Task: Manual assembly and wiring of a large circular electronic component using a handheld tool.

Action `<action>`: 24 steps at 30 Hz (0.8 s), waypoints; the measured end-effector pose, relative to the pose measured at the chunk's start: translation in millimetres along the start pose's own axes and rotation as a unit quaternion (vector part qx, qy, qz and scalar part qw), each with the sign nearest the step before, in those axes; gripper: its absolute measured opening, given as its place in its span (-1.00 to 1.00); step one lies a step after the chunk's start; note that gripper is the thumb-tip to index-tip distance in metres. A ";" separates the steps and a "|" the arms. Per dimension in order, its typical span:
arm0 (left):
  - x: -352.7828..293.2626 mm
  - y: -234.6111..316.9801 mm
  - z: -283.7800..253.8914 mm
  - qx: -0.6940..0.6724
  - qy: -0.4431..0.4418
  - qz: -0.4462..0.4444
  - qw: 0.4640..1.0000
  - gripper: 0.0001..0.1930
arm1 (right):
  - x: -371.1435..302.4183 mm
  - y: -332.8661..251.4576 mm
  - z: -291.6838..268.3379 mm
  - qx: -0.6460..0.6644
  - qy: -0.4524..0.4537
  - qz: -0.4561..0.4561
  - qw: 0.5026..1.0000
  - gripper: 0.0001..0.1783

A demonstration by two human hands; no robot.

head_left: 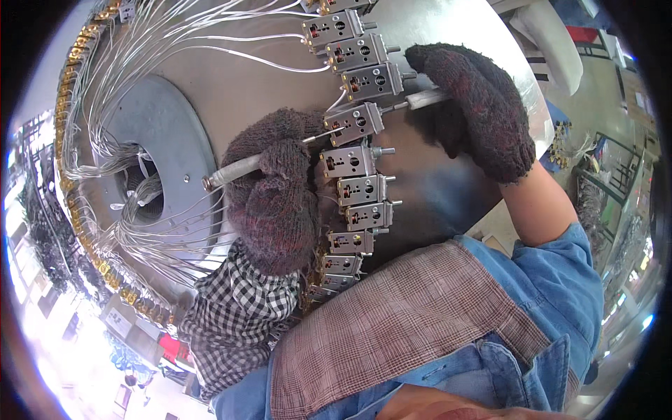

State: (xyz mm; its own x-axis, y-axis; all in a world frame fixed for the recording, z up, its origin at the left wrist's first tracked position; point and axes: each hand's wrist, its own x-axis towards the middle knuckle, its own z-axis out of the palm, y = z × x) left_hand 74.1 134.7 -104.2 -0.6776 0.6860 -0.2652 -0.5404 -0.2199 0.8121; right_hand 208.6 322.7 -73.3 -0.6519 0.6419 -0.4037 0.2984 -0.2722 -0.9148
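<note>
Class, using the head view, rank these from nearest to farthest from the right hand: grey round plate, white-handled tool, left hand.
From the right hand:
1. White-handled tool: held in it.
2. Left hand: to its left.
3. Grey round plate: farther left, beyond the left hand.

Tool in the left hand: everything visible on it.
The tool has a thick, pale grey cylindrical handle, scuffed, with a brownish butt end that looks metallic. It slants across the picture, butt at lower left; the gloved left hand is closed around the handle. A thin, straight metal shaft emerges beyond the glove, angling up and right to the face of a slotted metal housing. Whether its tip enters a slot can't be told.
</note>
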 end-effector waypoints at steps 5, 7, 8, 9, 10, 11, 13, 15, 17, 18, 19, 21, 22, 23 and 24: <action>3.8 9.7 15.1 0.010 -0.052 -0.013 0.999 -0.64 | -2.6 -0.7 -2.2 0.045 -0.004 0.023 0.999 -0.65; 4.1 9.7 17.4 0.015 -0.066 -0.017 0.998 -0.65 | -4.6 -1.6 -0.7 0.059 -0.004 0.035 0.998 -0.65; 3.9 9.2 18.6 -0.010 -0.064 -0.022 0.998 -0.65 | -7.0 -2.5 2.6 0.091 0.011 0.029 0.995 -0.65; 3.7 8.7 19.5 -0.035 -0.062 -0.027 0.997 -0.65 | -8.3 -2.6 4.3 0.124 0.026 0.023 0.992 -0.65; 2.5 8.8 19.7 -0.060 -0.059 -0.032 0.996 -0.66 | -7.9 0.1 0.4 0.126 0.026 0.023 0.991 -0.65; 1.3 9.0 19.7 -0.086 -0.055 -0.037 0.994 -0.66 | -6.4 4.3 -7.4 0.073 -0.028 -0.014 0.997 -0.59; 0.5 9.2 18.5 -0.109 -0.053 -0.044 0.992 -0.67 | -7.5 6.5 -9.2 0.022 -0.080 -0.050 0.995 -0.52; 0.6 8.8 16.7 -0.204 -0.018 -0.098 0.974 -0.66 | -11.1 1.8 -2.5 0.058 -0.056 -0.029 0.996 -0.49; 5.6 8.2 17.1 -0.091 -0.053 -0.043 0.994 -0.66 | -9.0 0.6 -1.1 0.062 -0.049 -0.025 0.997 -0.52; 7.7 7.9 17.3 0.022 -0.086 0.015 0.996 -0.66 | -8.2 0.1 -1.4 0.065 -0.045 -0.021 0.997 -0.54; 8.2 7.3 16.2 0.023 -0.088 0.014 0.996 -0.66 | -8.2 -0.9 -3.0 0.067 -0.043 -0.021 0.997 -0.54; 1.0 13.0 10.9 -0.048 -0.042 -0.007 0.998 -0.66 | -9.1 -9.3 -2.2 0.013 -0.043 0.019 0.999 -0.59; 0.5 7.6 6.6 -0.088 -0.023 -0.026 0.995 -0.65 | -7.9 -6.4 -2.9 0.012 -0.039 0.022 0.999 -0.59; 0.2 3.0 3.1 -0.128 -0.003 -0.045 0.991 -0.65 | -5.8 -2.9 -3.3 -0.068 -0.012 -0.026 0.997 -0.61; 0.5 -0.2 1.5 -0.167 0.016 -0.063 0.984 -0.65 | -3.3 0.9 -4.0 -0.147 0.014 -0.073 0.986 -0.63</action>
State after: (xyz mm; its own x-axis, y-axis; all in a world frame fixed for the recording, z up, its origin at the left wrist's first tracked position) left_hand 74.6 136.1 -103.8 -0.6082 0.7005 -0.3733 -0.7509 -0.3552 0.5567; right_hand 213.8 323.2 -72.7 -0.6849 0.6790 -0.2645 0.3953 0.0413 -0.9176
